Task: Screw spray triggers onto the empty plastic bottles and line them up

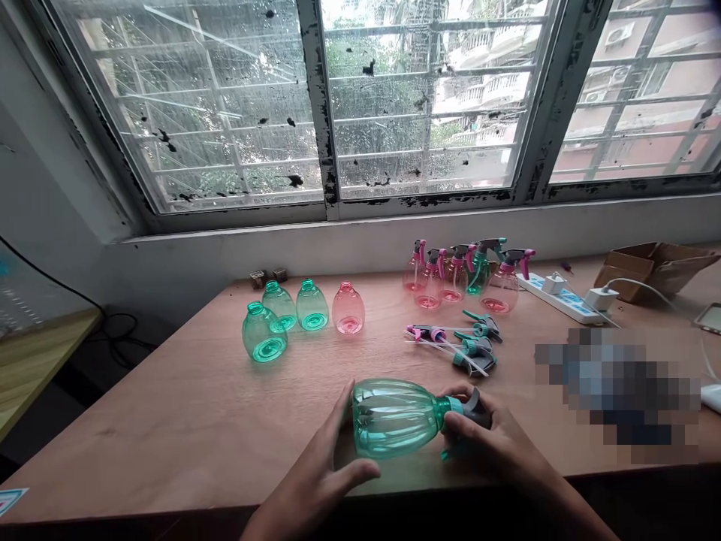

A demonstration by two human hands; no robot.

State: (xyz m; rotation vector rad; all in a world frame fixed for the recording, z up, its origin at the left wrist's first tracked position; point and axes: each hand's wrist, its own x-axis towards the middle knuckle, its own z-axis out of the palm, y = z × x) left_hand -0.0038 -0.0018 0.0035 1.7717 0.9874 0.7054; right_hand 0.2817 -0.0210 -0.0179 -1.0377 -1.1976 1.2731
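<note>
Smooth wooden tabletop (pixel 185 421) may let the translucent green plastic bottle (pixel 394 424) roll from the spread-fingered left hand (pixel 318 469), skewing the teal-grey trigger cap (pixel 469 412) that the right hand (pixel 499 447) clamps.

Wooden table (pixel 169 421), barred window (pixel 315 98), daylight

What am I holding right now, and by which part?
A green spray bottle, lying sideways: left hand cups its base, right hand grips the trigger head at its neck.
</note>
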